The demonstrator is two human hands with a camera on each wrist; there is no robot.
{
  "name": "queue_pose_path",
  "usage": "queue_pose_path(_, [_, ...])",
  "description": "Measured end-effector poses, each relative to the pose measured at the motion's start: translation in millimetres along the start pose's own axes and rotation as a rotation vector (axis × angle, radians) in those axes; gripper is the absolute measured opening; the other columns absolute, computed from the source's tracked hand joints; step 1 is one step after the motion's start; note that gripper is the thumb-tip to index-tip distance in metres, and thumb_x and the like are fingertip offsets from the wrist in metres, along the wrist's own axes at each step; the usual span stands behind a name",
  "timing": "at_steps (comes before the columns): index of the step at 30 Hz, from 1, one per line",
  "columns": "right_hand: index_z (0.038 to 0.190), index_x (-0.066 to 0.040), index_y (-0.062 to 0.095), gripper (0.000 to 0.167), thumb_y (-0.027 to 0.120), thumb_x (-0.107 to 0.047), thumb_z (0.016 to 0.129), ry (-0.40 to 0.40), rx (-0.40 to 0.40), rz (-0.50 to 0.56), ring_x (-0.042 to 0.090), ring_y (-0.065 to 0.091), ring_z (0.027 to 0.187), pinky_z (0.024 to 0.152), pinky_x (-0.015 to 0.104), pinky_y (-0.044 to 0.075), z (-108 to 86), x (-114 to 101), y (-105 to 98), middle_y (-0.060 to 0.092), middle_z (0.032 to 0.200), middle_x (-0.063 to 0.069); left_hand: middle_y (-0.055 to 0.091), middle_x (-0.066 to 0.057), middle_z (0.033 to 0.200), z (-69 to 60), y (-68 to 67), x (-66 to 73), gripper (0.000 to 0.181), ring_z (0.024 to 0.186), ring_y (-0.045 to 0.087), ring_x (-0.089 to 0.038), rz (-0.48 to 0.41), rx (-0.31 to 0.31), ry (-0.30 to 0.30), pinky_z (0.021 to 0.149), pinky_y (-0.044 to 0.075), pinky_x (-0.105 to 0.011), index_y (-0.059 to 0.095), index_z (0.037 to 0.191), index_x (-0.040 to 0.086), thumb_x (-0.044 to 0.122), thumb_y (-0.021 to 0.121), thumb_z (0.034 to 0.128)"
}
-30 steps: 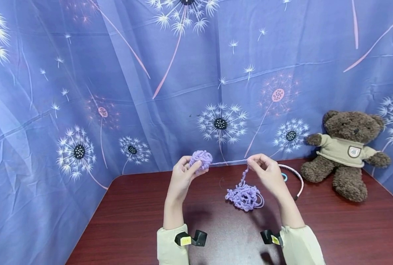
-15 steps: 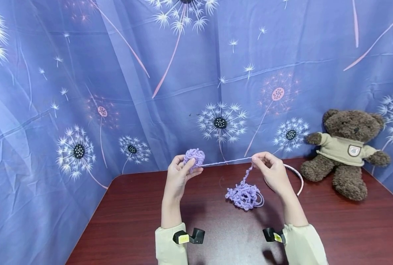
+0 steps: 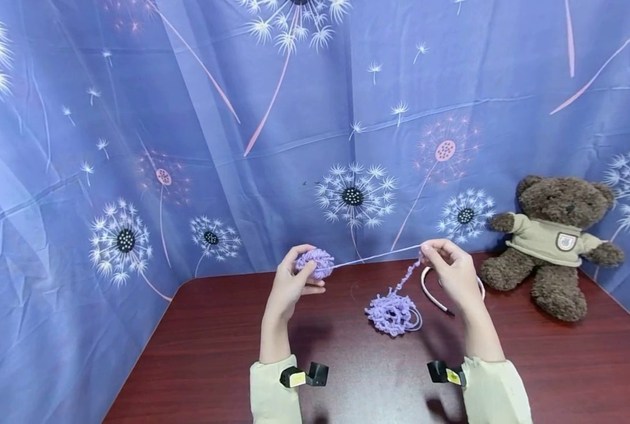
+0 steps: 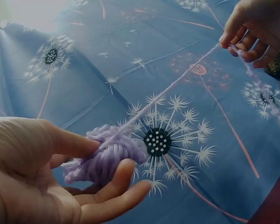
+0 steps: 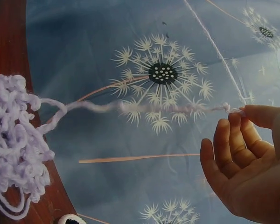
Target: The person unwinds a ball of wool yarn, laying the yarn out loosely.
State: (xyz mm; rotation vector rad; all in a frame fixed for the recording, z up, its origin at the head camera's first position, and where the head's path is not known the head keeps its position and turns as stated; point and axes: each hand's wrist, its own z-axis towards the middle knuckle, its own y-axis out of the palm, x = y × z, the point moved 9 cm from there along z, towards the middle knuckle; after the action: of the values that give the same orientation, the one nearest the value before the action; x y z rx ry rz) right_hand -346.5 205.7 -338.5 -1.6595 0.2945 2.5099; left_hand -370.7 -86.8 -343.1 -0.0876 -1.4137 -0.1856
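Note:
A small ball of purple yarn is gripped between the thumb and fingers of my left hand. From it a single taut strand rises to the right. My right hand pinches that strand between thumb and forefinger, as the right wrist view also shows. Below the pinch, a crinkled length of yarn runs down to a loose, tangled purple pile on the table. The pile has curly loops, and a smoother loop sticks out on its right side.
A light-coloured hoop lies on the dark red table, partly behind my right hand. At the back right sits a brown teddy bear in a beige top. A blue dandelion-print curtain hangs along the table's back and left.
My right hand has moved right and slightly up, lengthening the strand between the hands. The left hand shifted left a little, then slightly back, and the yarn ball turned in its fingers.

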Motion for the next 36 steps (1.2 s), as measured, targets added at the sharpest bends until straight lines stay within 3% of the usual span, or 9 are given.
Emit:
queue_pose_path(4, [0.085,-0.018,0.066,0.017,0.059,-0.007,0.096,-0.003,0.0,0.054,-0.001,0.062,0.069,0.069,0.011,0.054,0.0,-1.2,0.5,0.066,0.073,-0.012,0.063,-0.019,0.104,0.4,10.9,-4.4,0.033,0.061,0.067,-0.014,0.016,-0.075,-0.031,0.067,0.063,-0.038,0.049,0.132,-0.002,0.002,0.047,0.0988])
queue_pose_path(11, [0.084,-0.02,0.066,0.019,0.059,-0.007,0.096,-0.012,0.01,0.037,-0.001,0.061,0.069,0.069,0.011,0.054,-0.5,-2.6,1.5,0.066,0.073,-0.013,0.059,-0.001,0.093,-0.7,26.9,-0.5,0.036,0.071,0.064,-0.008,0.021,-0.17,0.039,0.074,0.062,-0.041,0.05,0.123,-0.009,-0.005,0.061,0.0894])
queue_pose_path(18, [0.083,-0.02,0.067,0.019,0.059,-0.008,0.096,0.009,0.003,0.08,0.0,0.061,0.069,0.07,0.012,0.054,-0.5,-2.5,1.4,0.066,0.073,-0.011,0.059,0.003,0.09,-2.5,37.6,1.0,0.037,0.071,0.064,-0.005,0.072,-0.215,0.053,0.069,0.059,-0.024,0.052,0.119,-0.01,-0.006,0.065,0.0852])
queue_pose_path(26, [0.086,-0.015,0.067,0.013,0.06,-0.011,0.096,0.055,-0.009,0.2,0.0,0.062,0.069,0.07,0.013,0.056,-3.1,-9.3,2.6,0.067,0.075,-0.01,0.059,0.0,0.093,-6.3,48.4,1.4,0.042,0.068,0.065,-0.004,0.1,-0.29,0.039,0.066,0.057,-0.02,0.05,0.121,-0.013,-0.008,0.066,0.0818])
queue_pose_path(30, [0.088,-0.014,0.067,0.012,0.06,-0.01,0.096,0.04,0.015,0.236,0.001,0.062,0.07,0.07,0.014,0.056,-3.5,-12.9,-3.0,0.067,0.074,-0.009,0.061,0.001,0.092,-6.8,47.1,1.5,0.038,0.067,0.064,-0.005,0.1,-0.31,0.053,0.066,0.056,-0.02,0.051,0.118,-0.014,-0.007,0.066,0.0833])
queue_pose_path(36, [0.086,-0.013,0.069,0.013,0.061,-0.007,0.095,0.03,0.138,0.354,0.003,0.063,0.068,0.068,0.014,0.057,-2.5,-11.4,-32.9,0.068,0.073,-0.006,0.064,0.007,0.086,-10.4,44.6,4.0,0.029,0.067,0.064,-0.007,0.156,-0.376,0.089,0.065,0.056,-0.021,0.054,0.109,-0.012,-0.006,0.067,0.0835])
